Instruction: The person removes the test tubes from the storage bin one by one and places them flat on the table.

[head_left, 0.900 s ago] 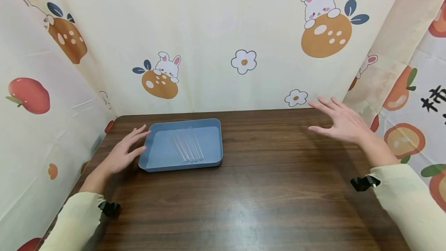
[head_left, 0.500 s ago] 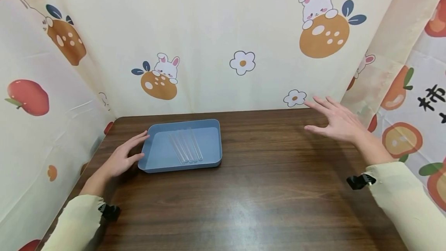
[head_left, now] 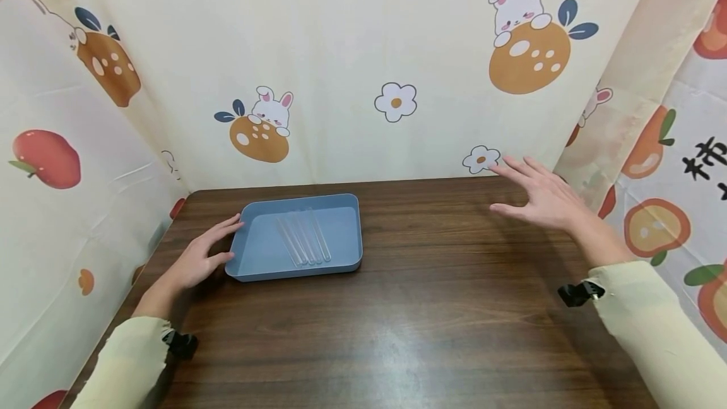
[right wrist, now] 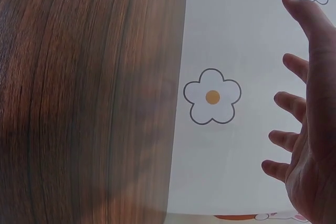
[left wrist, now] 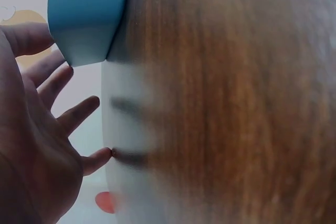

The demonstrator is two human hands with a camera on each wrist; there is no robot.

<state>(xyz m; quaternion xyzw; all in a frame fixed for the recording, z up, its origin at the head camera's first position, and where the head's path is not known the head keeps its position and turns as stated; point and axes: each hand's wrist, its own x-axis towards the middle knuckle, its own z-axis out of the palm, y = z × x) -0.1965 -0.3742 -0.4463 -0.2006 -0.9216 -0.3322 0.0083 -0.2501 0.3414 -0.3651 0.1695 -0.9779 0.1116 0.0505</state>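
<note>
A shallow blue tray stands at the left of the wooden table, holding several slim, see-through tubes that lie slanted side by side. My left hand is at the tray's left side, its fingertips and thumb tip right at the rim, fingers spread and extended. In the left wrist view, the fingers reach toward the corner of the tray, the lower ones apart from it. Raised over the far right of the table, my right hand holds nothing, its fingers spread.
The dark wood table ends at the back against a cream curtain printed with rabbits, fruit and flowers. Similar printed cloth hangs along the left side, and more printed cloth hangs at the right.
My left hand has lowered slightly so that its fingertips come to the tray's left rim. The right hand has drifted a little to the left. Tray and tubes stay put.
</note>
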